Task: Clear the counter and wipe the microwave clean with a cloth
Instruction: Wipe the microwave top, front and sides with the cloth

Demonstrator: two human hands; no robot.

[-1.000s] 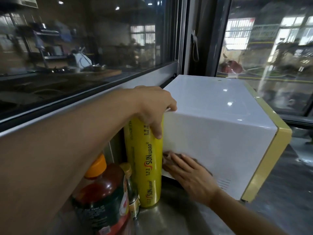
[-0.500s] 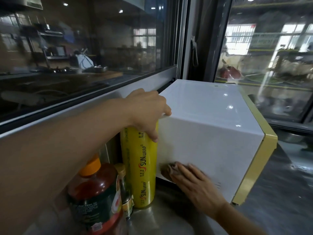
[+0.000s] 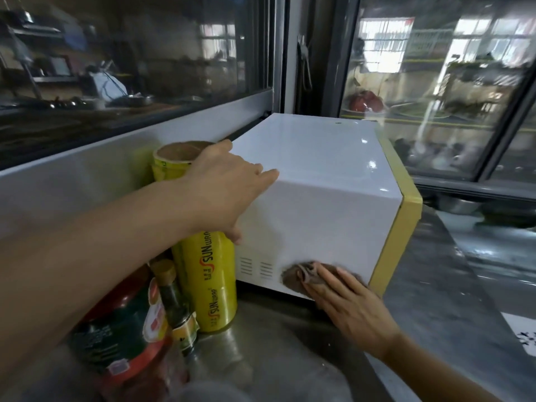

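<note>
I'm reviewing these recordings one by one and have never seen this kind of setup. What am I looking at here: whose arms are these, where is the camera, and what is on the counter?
There is no machine here. A person wears one wide-angle camera on the head, looking forward and down, so both arms are their own. The right hand presses a crumpled brown cloth with flat fingers against the side of the white microwave with a yellow front, low down beside the vent slots. The left hand is spread over the microwave's top edge, in front of an upright yellow roll of cling wrap; whether it touches the roll is unclear. Nearer stand a small dark glass bottle and a large red sauce jar on the steel counter.
</note>
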